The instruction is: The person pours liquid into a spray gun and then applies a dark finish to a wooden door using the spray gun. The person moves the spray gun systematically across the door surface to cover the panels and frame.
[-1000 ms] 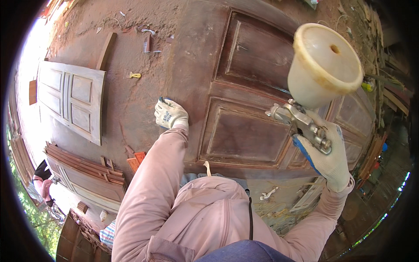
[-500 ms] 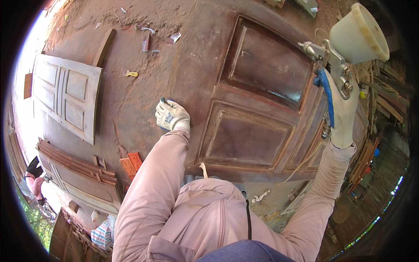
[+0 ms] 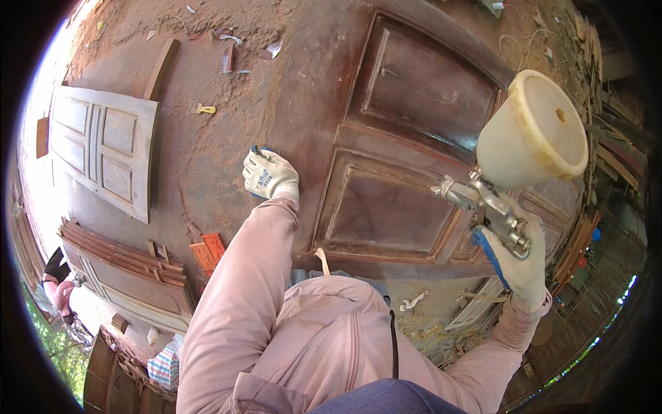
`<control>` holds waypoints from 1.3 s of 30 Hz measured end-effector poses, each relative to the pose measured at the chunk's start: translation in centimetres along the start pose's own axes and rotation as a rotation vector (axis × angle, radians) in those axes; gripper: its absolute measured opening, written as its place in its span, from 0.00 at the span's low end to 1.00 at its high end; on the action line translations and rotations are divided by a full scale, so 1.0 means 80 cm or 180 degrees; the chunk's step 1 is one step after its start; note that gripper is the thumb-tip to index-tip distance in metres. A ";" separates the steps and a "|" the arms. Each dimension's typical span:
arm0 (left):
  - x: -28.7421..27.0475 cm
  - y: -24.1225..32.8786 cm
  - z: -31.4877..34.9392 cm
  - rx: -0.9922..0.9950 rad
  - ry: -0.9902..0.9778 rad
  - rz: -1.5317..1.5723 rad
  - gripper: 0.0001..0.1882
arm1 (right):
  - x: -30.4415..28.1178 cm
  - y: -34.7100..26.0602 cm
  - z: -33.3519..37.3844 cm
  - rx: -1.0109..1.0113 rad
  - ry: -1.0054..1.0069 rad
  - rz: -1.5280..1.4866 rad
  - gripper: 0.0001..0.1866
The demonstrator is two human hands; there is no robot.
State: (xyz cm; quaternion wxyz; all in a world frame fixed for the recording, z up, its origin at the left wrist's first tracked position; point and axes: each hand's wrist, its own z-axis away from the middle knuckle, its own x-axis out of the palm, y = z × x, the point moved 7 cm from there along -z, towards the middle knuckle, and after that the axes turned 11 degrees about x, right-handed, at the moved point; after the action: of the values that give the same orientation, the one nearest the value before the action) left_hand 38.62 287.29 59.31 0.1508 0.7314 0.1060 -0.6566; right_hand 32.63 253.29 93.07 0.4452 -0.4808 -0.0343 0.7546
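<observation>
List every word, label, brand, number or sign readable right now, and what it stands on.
Left hand: small dark print on the back of its white glove; wording not copied here.
Spray gun and its cup: no lettering I can make out.
White scrap on the ground: too small to tell if anything is printed.

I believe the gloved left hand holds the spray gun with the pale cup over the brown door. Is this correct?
Not the left hand: the head view shows the gloved right hand holding the spray gun with the pale cup over the brown door.
</observation>
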 end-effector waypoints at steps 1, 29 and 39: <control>0.000 0.001 -0.001 -0.0019 -0.0057 -0.0013 0.14 | 0.002 0.001 -0.004 -0.0004 -0.0110 0.0116 0.24; -0.008 0.004 -0.005 0.0013 -0.0117 0.0303 0.13 | 0.030 -0.165 -0.089 -0.1125 0.0481 0.0985 0.22; -0.011 0.003 -0.008 -0.0046 -0.0360 0.0374 0.15 | 0.051 -0.141 -0.017 -0.0614 -0.0184 0.1396 0.24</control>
State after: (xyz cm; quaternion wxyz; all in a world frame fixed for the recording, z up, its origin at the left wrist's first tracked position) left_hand 39.18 287.32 60.29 0.2001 0.6969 0.0589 -0.6861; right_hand 40.30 262.44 94.90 0.2215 -0.4952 -0.0137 0.8399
